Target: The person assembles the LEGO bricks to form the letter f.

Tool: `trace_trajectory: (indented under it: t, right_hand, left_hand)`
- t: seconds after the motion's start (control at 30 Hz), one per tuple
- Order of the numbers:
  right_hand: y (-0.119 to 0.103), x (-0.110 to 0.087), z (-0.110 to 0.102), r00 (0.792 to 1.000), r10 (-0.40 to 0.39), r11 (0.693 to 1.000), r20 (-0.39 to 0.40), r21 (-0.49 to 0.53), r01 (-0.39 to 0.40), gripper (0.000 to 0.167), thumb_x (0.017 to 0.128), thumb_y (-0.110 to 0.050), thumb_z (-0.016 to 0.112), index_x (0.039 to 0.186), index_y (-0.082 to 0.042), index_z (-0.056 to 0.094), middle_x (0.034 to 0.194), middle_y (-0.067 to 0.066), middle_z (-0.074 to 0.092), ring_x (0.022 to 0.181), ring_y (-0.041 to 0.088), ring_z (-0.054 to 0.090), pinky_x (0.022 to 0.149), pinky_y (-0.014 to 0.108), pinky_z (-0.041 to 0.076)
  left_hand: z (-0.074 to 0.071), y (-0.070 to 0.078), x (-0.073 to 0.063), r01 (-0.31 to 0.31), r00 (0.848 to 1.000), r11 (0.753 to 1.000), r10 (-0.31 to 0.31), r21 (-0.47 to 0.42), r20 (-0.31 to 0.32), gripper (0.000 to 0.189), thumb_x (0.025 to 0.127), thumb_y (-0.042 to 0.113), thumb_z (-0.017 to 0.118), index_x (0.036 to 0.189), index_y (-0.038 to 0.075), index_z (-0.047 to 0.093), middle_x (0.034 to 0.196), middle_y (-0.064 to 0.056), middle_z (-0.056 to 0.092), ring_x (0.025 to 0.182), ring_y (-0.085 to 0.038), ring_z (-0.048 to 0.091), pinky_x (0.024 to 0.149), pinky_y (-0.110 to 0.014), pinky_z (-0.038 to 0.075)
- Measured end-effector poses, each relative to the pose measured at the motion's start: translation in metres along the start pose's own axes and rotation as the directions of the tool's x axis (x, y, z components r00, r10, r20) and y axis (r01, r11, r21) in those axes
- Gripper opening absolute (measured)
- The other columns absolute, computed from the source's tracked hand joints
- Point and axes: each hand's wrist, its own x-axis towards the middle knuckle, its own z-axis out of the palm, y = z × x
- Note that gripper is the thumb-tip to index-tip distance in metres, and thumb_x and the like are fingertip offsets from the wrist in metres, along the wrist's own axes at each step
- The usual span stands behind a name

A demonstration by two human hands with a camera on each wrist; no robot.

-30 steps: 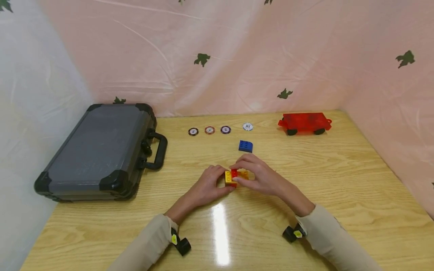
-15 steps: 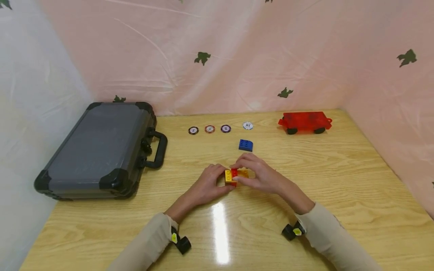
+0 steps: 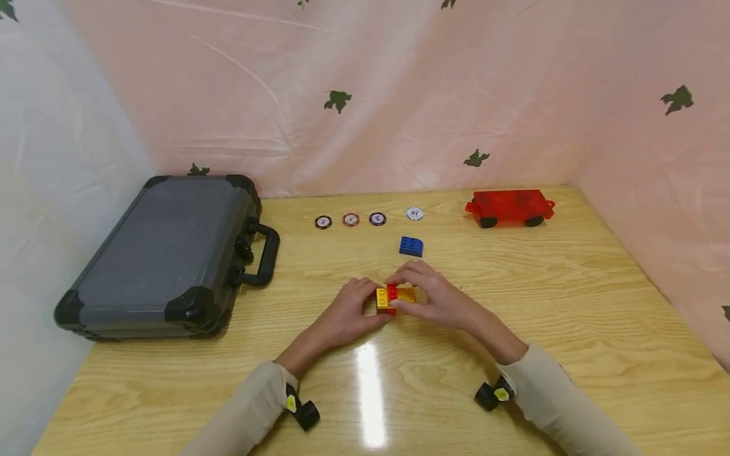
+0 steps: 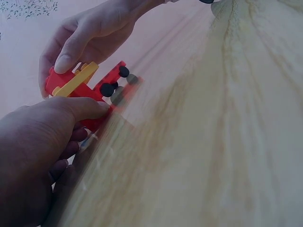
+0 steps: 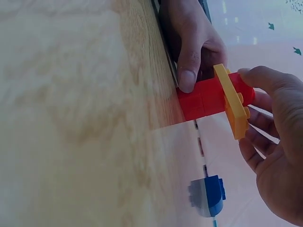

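Note:
In the middle of the table stands a small stack of toy bricks. Red bricks (image 5: 201,101) form its base, a long yellow brick (image 5: 232,101) lies across them, and a red brick (image 3: 391,292) sits on top. My left hand (image 3: 349,311) grips the lower red bricks, thumb on the near side. From the right, my right hand (image 3: 436,296) pinches the top red brick between thumb and fingers. The yellow piece sticks out past the base on the right. Just beyond the right hand lies a blue brick (image 3: 411,246), studs up.
A grey case (image 3: 165,247) with a black handle (image 3: 267,256) occupies the left side. Along the back lie several poker chips, among them a white chip (image 3: 415,213). A red wheeled toy wagon (image 3: 509,206) stands at the back right, before a pink cloth (image 3: 399,95).
Both hands keep their hold on the brick stack with hardly any movement. The head view has shifted very slightly.

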Motion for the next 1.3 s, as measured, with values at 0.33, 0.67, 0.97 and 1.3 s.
trace_trajectory:
  t: [0.33,0.67,0.97,1.3]
  right_hand:
    - [0.005,-0.001,0.001,1.0,-0.015,1.0,-0.027,-0.007,0.015,0.037,0.091,-0.011,0.081,0.124,-0.003,0.069,0.122,0.004,0.064,0.119,0.026,0.055,0.103,0.054,0.046]
    - [0.018,0.002,-0.011,0.997,0.006,0.999,-0.073,0.052,-0.002,0.034,0.093,-0.011,0.078,0.124,-0.002,0.068,0.123,0.006,0.063,0.112,0.031,0.057,0.093,0.054,0.05]
    - [0.039,0.009,-0.018,0.987,0.019,1.0,-0.16,0.007,-0.018,0.026,0.095,-0.006,0.074,0.12,0.0,0.069,0.113,0.016,0.065,0.103,0.035,0.057,0.085,0.051,0.05]
    - [0.059,0.017,-0.021,0.956,0.14,0.989,-0.258,-0.012,-0.148,0.027,0.095,-0.01,0.075,0.119,0.001,0.07,0.114,0.016,0.064,0.104,0.033,0.056,0.084,0.048,0.049]
  left_hand:
    - [-0.001,0.001,-0.001,-0.012,1.0,1.0,0.012,0.003,-0.002,0.04,0.091,0.028,0.081,0.123,0.009,0.068,0.114,-0.002,0.065,0.104,-0.021,0.053,0.091,-0.041,0.045]
    - [-0.002,0.001,-0.001,-0.003,1.0,1.0,0.003,-0.011,0.008,0.041,0.091,0.029,0.081,0.124,0.009,0.067,0.117,-0.003,0.065,0.107,-0.022,0.054,0.095,-0.043,0.044]
    - [-0.003,0.002,-0.002,0.009,1.0,1.0,-0.009,-0.012,0.013,0.043,0.091,0.03,0.081,0.126,0.008,0.066,0.119,-0.004,0.065,0.11,-0.023,0.054,0.098,-0.043,0.045]
    - [-0.002,0.002,-0.001,-0.003,1.0,1.0,0.003,0.01,0.01,0.044,0.091,0.03,0.081,0.125,0.007,0.067,0.118,-0.004,0.065,0.109,-0.023,0.054,0.097,-0.042,0.045]
